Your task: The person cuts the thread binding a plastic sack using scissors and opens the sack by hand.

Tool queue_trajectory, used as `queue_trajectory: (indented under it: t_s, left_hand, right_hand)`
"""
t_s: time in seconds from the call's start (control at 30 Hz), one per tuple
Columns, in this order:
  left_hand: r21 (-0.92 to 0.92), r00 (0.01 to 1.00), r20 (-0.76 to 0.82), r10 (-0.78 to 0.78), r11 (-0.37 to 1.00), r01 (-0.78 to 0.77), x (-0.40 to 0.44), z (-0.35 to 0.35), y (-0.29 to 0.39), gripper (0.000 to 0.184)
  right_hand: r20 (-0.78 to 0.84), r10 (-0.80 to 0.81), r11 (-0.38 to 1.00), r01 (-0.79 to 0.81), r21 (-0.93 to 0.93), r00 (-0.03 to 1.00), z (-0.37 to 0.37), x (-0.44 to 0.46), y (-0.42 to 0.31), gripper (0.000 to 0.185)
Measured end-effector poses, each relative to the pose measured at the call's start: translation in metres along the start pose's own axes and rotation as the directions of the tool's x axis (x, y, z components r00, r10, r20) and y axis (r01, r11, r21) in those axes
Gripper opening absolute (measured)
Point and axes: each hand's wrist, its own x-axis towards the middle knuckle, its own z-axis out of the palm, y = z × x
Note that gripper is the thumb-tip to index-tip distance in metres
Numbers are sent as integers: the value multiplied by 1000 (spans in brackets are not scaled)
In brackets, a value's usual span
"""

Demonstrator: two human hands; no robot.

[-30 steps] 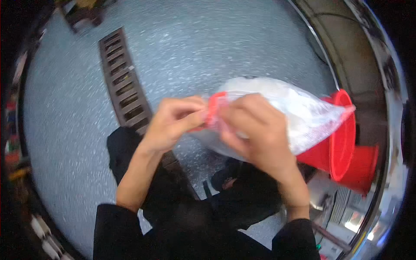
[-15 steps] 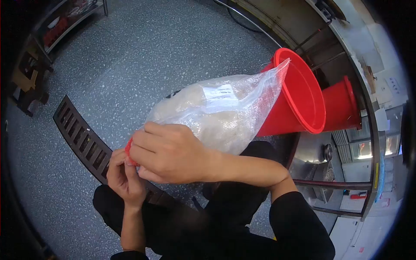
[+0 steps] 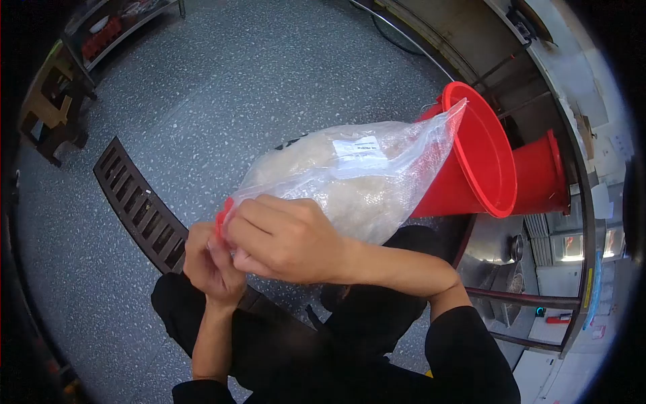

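A full, translucent woven sack [image 3: 363,202] with a white label [image 3: 360,156] lies at the centre, its contents pale. At its near-left end is a bit of red material [image 3: 222,214], perhaps a tie or trim. My left hand [image 3: 214,266] is closed, its fingertips pinching this red end from below. Over the same spot my right hand [image 3: 286,239] is closed too, fingers curled and touching the red end. What lies between the two sets of fingertips is mostly hidden by the right hand.
Behind the sack's far end stand a large red bucket [image 3: 488,151] and a second red bucket [image 3: 540,172]. A slotted drain grate [image 3: 138,195] runs across the speckled floor [image 3: 222,87] at left. A brown stool [image 3: 57,118] and a metal shelf [image 3: 134,30] are upper left.
The view has shifted a little, so the scene sits further right. Both hands stay closed at the sack's red end, with slightly more red showing above the fingers.
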Motion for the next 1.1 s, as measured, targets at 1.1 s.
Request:
queue_trajectory:
  t_s: [1.1]
  left_hand:
    - [-656, 874, 174, -454, 608, 447, 15, -18, -10, 19]
  right_hand:
    - [143, 294, 837, -326, 439, 945, -19, 19, 4, 9]
